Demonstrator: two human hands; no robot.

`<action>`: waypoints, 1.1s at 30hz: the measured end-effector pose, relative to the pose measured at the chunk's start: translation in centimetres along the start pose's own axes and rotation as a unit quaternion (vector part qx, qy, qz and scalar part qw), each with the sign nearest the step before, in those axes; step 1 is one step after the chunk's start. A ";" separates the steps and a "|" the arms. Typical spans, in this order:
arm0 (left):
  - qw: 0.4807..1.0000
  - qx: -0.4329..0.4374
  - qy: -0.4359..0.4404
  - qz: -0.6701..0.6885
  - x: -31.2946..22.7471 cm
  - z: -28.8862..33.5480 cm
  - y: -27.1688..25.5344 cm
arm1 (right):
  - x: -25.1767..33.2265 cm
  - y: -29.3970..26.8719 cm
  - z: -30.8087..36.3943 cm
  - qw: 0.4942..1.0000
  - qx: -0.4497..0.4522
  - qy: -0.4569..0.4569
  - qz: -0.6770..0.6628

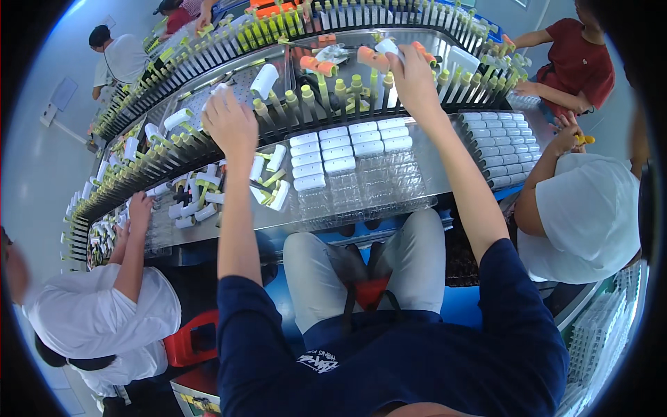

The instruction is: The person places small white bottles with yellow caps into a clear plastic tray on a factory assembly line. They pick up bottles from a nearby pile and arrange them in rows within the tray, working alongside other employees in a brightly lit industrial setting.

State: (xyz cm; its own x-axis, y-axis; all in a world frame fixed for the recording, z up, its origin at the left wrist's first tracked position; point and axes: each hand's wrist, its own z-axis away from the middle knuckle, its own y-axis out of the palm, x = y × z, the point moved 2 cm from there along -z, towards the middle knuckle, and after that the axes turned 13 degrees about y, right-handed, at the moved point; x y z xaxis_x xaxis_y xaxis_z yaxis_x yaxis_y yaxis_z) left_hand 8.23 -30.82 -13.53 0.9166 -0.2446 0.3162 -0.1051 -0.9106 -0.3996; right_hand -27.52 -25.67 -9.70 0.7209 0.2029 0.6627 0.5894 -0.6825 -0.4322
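My left hand (231, 126) is closed at the row of upright pegs, its fingertips on a white plastic shell (220, 88) that they mostly cover. Farther right, my right hand (415, 78) reaches over the pegs, with thumb and fingers closed on another white shell (387, 47). Between the hands, a white shell (265, 81) sits tilted on a peg with a yellow-green top (308, 95). Orange shells (318, 66) rest on pegs close to my right hand. Below my hands lies a clear blister tray (379, 182), its far pockets filled with white shells (339, 151).
Black pegs (184, 154) curve along both sides of the metal line. Left of the tray is a pile of loose white and yellow-green parts (201, 198); to its right, a filled tray (501, 142). Co-workers sit at my left (104, 313) and right (577, 215).
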 end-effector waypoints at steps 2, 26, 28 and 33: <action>0.992 0.026 -0.041 0.116 -3.5 4.2 -1.2 | 1.4 1.7 -0.4 0.996 0.064 0.064 -0.008; 0.845 0.345 0.028 0.409 -11.6 13.0 -2.9 | 12.4 23.1 3.3 0.952 0.110 -0.077 0.274; 0.842 0.353 0.058 0.403 -12.0 12.3 -2.8 | 12.7 22.5 3.8 0.967 0.096 -0.140 0.190; 0.871 0.284 0.140 0.375 -11.3 14.1 -2.0 | 11.8 16.6 10.8 0.970 0.099 -0.213 -0.064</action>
State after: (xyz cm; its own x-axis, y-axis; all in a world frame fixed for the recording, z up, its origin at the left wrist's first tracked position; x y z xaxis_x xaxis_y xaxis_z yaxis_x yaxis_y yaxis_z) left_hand 3.48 -21.56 -28.42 0.5334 -0.8443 -0.0509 -0.3533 -0.1677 -0.9203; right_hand -5.33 -27.03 -15.68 0.6975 0.5775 0.4243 0.7121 -0.4924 -0.5004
